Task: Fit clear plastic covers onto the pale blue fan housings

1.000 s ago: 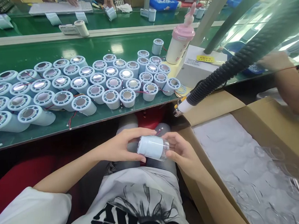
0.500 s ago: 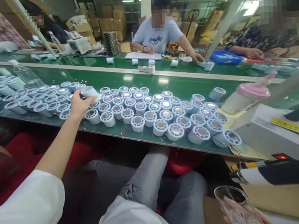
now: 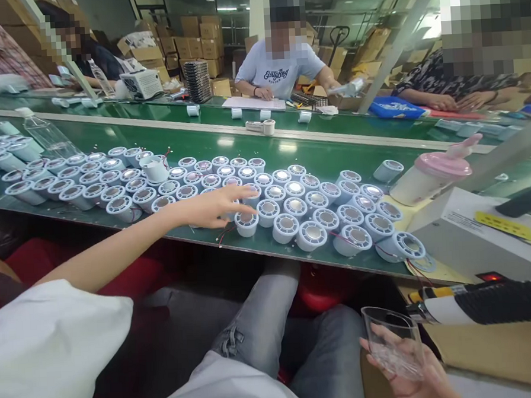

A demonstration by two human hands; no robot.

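Note:
My left hand (image 3: pixel 219 205) reaches over the front rows of pale blue round plastic housings, fingers stretched out and apart. It holds nothing; its fingertips are just above or against a housing (image 3: pixel 246 222) near the table edge, and I cannot tell if they touch. My right hand (image 3: pixel 406 379), low at the right, is wrapped round a clear plastic cup (image 3: pixel 391 338) with some small clear bits at its bottom. Several housings have silvery round centres and thin red wires. Farther left, one housing (image 3: pixel 155 168) stands raised on top of others with its plain rim upward.
Housings crowd the green table (image 3: pixel 227 143). At the right are a pink-lidded bottle (image 3: pixel 439 169), a grey box (image 3: pixel 467 224) with a red-lit switch and a black-sleeved tool (image 3: pixel 476 307). A clear bottle (image 3: pixel 46 133) leans at the left. Across the table, a co-worker (image 3: pixel 280 67) holds a pale part.
My left hand has let go of the raised housing and moved right, over the middle front rows. The cup in my right hand has come up and left. The co-worker opposite has lifted a part.

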